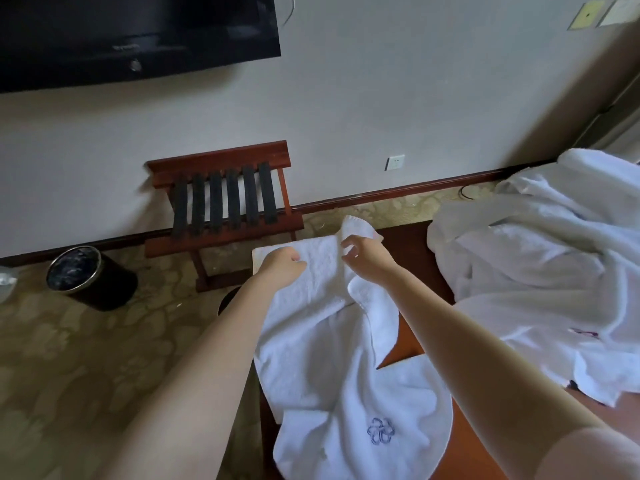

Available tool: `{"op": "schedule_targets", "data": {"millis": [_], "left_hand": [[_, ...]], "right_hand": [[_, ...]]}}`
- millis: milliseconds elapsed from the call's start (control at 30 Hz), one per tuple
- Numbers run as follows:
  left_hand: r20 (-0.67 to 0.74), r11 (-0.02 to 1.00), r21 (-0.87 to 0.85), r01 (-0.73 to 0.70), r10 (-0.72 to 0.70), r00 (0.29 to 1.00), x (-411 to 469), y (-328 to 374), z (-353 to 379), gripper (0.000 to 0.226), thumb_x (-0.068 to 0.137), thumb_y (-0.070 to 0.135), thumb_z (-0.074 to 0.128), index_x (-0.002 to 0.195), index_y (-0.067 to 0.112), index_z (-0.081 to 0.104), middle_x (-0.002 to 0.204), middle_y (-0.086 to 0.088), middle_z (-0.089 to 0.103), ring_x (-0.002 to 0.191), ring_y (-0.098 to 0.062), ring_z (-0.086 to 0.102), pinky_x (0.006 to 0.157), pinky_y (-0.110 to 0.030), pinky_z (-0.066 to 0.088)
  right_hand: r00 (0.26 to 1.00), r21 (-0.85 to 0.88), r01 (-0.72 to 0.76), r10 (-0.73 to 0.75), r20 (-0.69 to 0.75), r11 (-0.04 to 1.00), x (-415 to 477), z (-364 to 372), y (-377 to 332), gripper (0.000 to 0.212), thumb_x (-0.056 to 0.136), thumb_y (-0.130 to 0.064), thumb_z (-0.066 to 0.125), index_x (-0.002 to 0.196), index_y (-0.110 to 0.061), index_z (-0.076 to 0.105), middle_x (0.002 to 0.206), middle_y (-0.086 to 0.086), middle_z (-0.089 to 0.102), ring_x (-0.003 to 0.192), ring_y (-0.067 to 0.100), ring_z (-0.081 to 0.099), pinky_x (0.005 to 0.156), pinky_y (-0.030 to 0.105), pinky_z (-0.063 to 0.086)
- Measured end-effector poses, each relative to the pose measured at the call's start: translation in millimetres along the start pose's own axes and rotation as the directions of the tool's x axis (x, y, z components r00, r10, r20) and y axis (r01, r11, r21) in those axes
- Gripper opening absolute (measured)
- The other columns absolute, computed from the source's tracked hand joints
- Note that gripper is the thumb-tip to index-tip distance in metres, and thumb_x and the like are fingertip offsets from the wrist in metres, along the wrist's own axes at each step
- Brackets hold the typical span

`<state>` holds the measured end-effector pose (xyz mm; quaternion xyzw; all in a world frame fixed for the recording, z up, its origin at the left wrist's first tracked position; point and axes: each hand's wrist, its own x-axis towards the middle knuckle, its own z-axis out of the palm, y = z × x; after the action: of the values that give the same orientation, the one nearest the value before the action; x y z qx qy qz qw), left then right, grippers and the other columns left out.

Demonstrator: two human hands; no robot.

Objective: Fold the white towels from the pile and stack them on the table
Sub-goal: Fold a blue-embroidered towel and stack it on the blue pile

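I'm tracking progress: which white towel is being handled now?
The spread towel with the blue flower emblem: left hand and right hand hold its far end; the heap at right lies untouched.

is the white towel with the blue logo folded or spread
Mostly spread: the white logo towel lies rumpled across the brown table, one far corner lifted.

I record a reddish-brown wooden tabletop bearing one spread white towel, draped over its left edge, and a crumpled towel pile at right.
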<state>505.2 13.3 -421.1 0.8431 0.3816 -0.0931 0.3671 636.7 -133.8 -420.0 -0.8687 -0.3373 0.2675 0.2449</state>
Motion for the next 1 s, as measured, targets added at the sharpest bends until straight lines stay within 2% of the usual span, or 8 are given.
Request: {"op": "schedule_targets", "data": {"millis": [167,333,500,600,667,733,867,1000], "left_hand": [[0.080,1.000,-0.009,-0.029,0.030,0.996,-57,-7,41,0.015,0.090,0.018,0.050,0.078,0.012,0.054,0.078,-0.008,0.054,0.073,-0.021,0.052,0.070,-0.032,0.042],[0.246,0.995,0.090,-0.048,0.024,0.969,-109,-25,89,0.016,0.089,0.022,0.053,0.075,0.015,0.051,0.076,-0.006,0.048,0.071,-0.017,0.046,0.065,-0.027,0.035],[0.411,0.987,0.161,-0.011,-0.057,0.910,-149,-47,127,0.028,0.086,0.042,0.061,0.075,0.020,0.048,0.082,0.001,0.049,0.074,-0.016,0.046,0.063,-0.027,0.035],[0.466,0.964,0.260,-0.046,-0.084,0.881,-168,-58,145,0.036,0.083,0.050,0.063,0.096,0.018,0.053,0.108,-0.005,0.054,0.101,-0.024,0.051,0.076,-0.029,0.040],[0.445,0.930,0.358,-0.081,-0.094,0.891,-179,-67,153,0.062,0.079,0.056,0.064,0.124,0.016,0.048,0.131,-0.008,0.039,0.125,-0.030,0.035,0.097,-0.036,0.037],[0.414,0.911,0.406,-0.077,-0.107,0.904,-189,-73,158,0.073,0.075,0.060,0.066,0.130,0.018,0.042,0.136,-0.006,0.029,0.131,-0.031,0.025,0.102,-0.042,0.036],[0.364,0.883,0.465,-0.060,-0.129,0.923,-196,-69,164,0.081,0.070,0.066,0.064,0.131,0.019,0.039,0.134,-0.005,0.027,0.128,-0.030,0.025,0.096,-0.043,0.041],[0.317,0.835,0.549,-0.033,-0.171,0.933,-197,-57,174,0.103,0.067,0.074,0.062,0.144,0.015,0.025,0.143,-0.010,0.022,0.135,-0.032,0.020,0.100,-0.048,0.041]], "right_hand": [[0.998,-0.072,-0.067,0.067,0.002,0.995,-65,25,36,0.027,0.090,-0.017,0.049,0.116,-0.016,0.056,0.099,0.006,0.066,0.083,0.023,0.064,0.069,0.036,0.053],[0.981,-0.240,-0.151,0.176,0.087,0.959,-124,58,86,0.028,0.090,-0.010,0.044,0.117,-0.013,0.051,0.107,0.011,0.061,0.087,0.025,0.056,0.061,0.029,0.040],[0.972,-0.355,-0.114,0.179,0.154,0.928,-160,80,104,0.034,0.095,-0.025,0.047,0.129,-0.019,0.047,0.125,0.003,0.051,0.117,0.024,0.047,0.086,0.037,0.042],[0.952,-0.470,-0.131,0.243,0.186,0.873,-179,90,106,0.025,0.089,-0.024,0.049,0.113,-0.020,0.046,0.104,0.002,0.053,0.111,0.026,0.047,0.086,0.042,0.036],[0.919,-0.395,-0.211,0.319,0.231,0.894,-188,96,107,0.010,0.083,-0.022,0.046,0.093,-0.020,0.047,0.088,-0.001,0.052,0.097,0.024,0.052,0.084,0.040,0.037],[0.914,-0.274,-0.234,0.307,0.265,0.933,-199,99,107,0.004,0.080,-0.023,0.048,0.078,-0.020,0.046,0.082,-0.003,0.053,0.086,0.022,0.055,0.075,0.033,0.040],[0.957,-0.146,-0.284,0.289,0.008,0.948,-224,92,117,0.012,0.080,-0.020,0.053,0.082,-0.016,0.041,0.072,0.000,0.051,0.062,0.021,0.051,0.048,0.027,0.035],[0.893,-0.222,-0.442,0.405,-0.195,0.869,-257,74,142,0.013,0.089,-0.021,0.049,0.096,-0.015,0.039,0.077,0.000,0.053,0.067,0.026,0.056,0.053,0.030,0.039]]}}
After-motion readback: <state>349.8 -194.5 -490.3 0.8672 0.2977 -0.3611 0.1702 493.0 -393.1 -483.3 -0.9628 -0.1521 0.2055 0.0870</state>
